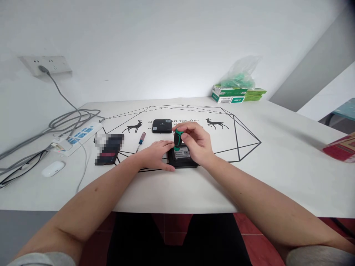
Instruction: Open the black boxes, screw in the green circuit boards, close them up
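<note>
A flat black box-shaped device (183, 163) lies on the table before me, with a labelled unit (182, 153) that looks like a drive set in it. My right hand (198, 142) grips the green and black handle of a screwdriver (178, 139), held upright over the device's left part; its tip is hidden. Against the device's left side rests my left hand (156, 155), fingers stretched out and thumb apart at the front edge. Just behind stands a small black square box (162, 126). A second screwdriver (142, 138), red and blue handled, lies to the left.
On the left are a phone (111, 149), partly pixelated, a white power strip (83, 136) with tangled grey cables (69, 118) and a white earbud case (53, 169). Green and white boxes (230, 94) with a plastic bag (241, 74) stand back right. A red box (341, 147) sits far right.
</note>
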`<state>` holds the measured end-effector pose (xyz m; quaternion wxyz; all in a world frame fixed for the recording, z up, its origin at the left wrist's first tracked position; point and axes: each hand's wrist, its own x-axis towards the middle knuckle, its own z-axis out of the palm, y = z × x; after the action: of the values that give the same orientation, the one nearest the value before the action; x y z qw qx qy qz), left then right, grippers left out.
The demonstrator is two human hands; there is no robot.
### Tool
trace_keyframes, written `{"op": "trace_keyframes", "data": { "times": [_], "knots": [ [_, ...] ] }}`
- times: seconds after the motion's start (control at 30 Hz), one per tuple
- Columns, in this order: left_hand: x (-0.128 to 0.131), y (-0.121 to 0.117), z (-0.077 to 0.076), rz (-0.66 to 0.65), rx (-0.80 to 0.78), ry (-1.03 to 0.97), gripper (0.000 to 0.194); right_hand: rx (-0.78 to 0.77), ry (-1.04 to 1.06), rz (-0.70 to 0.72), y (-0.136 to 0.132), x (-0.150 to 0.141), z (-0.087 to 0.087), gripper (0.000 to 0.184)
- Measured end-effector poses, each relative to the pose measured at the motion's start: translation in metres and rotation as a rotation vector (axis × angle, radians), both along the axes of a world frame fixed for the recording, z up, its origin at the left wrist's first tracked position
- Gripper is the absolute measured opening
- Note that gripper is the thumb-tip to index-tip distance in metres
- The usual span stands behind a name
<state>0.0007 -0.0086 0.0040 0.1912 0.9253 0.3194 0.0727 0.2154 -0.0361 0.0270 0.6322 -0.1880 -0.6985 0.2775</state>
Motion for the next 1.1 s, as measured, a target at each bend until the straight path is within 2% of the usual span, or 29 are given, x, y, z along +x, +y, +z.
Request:
{"op": "trace_keyframes", "data": {
  "times": [0.07, 0.13, 0.37, 0.47, 0.6, 0.7, 0.77, 0.97, 1.1],
  "knots": [
    [-0.0007, 0.0009, -0.0016, -0.012, -0.002, -0.02, 0.103, 0.074, -0.016, -0.069, 0.0029, 0.0004, -0.0001, 0.01],
    [-0.0012, 0.002, -0.0034, -0.027, 0.003, -0.043, 0.104, 0.098, -0.049, -0.111, 0.0044, 0.0005, 0.0003, 0.014],
    [-0.0012, 0.0039, -0.0057, -0.009, 0.036, 0.002, 0.1, 0.016, -0.086, -0.1, 0.0012, 0.0016, 0.005, 0.029],
    [-0.0012, 0.0038, -0.005, -0.006, 0.029, -0.002, 0.1, -0.002, -0.024, -0.024, 0.0012, -0.0004, 0.0057, 0.024],
    [-0.0019, 0.0041, -0.0054, -0.025, 0.024, -0.041, 0.1, -0.108, 0.026, 0.106, 0.001, -0.0042, 0.0031, 0.025],
    [-0.0022, 0.0047, -0.0068, -0.031, 0.019, -0.06, 0.105, -0.091, 0.023, 0.031, 0.001, -0.0036, 0.001, 0.031],
    [-0.0022, 0.0047, -0.0072, -0.028, 0.021, -0.06, 0.105, -0.061, -0.01, -0.013, 0.0003, -0.0012, 0.0012, 0.029],
    [-0.0013, 0.0007, -0.0014, -0.02, 0.034, -0.036, 0.099, -0.024, -0.148, 0.043, -0.0033, 0.0033, 0.004, 0.027],
    [-0.0011, -0.0013, 0.0027, -0.004, 0.009, -0.034, 0.1, 0.046, -0.129, -0.083, -0.0002, -0.0006, 0.0029, 0.022]
  ]
}}
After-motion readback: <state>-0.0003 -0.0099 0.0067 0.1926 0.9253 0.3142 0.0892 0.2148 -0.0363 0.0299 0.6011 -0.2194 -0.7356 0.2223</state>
